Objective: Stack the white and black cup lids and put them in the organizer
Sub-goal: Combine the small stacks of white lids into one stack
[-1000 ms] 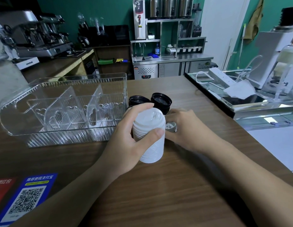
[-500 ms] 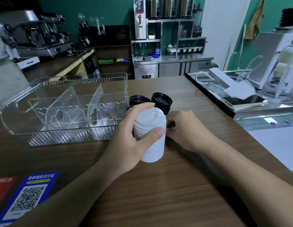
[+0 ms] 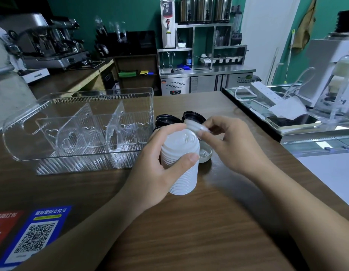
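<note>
Gripping the white stack (image 3: 180,163) in my left hand (image 3: 154,173), fingers and thumb curled round its ribbed side, I hold it raised and tilted just off the counter (image 3: 208,222) so its top faces the incoming piece. My right hand (image 3: 234,141) pinches a loose white lid (image 3: 195,127) by its rim at the stack's upper edge; I judge it is about to be seated on top. Another white lid (image 3: 205,153) lies flat on the counter just right of the stack, within easy reach for the next pick. The black lids (image 3: 167,121) wait behind the stack, just beside the right end of the organizer (image 3: 76,133), unstacked as far as I can tell. The organizer sits toward the counter's left side, its clear dividers showing no lids inside. Near the front left corner a blue QR sticker (image 3: 36,235) carries Chinese text naming 支付宝. A fridge (image 3: 238,81) at the back reads "FREEZING"
</note>
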A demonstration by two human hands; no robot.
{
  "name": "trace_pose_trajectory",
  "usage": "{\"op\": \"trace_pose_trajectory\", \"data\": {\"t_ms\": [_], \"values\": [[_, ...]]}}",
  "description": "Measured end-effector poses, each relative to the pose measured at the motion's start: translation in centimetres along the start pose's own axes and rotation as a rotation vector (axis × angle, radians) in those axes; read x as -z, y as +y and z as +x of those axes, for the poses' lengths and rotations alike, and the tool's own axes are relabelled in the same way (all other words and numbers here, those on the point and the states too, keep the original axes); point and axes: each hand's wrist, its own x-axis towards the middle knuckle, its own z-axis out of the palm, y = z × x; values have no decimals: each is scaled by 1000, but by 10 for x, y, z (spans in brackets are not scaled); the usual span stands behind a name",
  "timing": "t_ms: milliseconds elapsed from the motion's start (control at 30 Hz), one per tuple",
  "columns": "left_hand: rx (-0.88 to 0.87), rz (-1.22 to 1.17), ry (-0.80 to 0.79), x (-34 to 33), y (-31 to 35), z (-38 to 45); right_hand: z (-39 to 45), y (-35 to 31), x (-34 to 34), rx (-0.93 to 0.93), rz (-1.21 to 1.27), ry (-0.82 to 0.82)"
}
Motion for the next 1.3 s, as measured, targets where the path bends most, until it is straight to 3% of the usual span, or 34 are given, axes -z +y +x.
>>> {"op": "trace_pose_trajectory", "data": {"t_ms": [300, 567, 1100, 1300], "values": [[-13, 25, 46, -1, 2, 1, -5, -24, 11, 100, 493, 269], [-44, -30, 68, 3, 9, 4, -5, -32, 11, -68, 842, 153], [-165, -82, 97, 3, 15, 6, -17, -48, 7, 42, 668, 58], [-197, -93, 171, 2, 22, 5, -21, -47, 5, 234, 409, 61]]}}
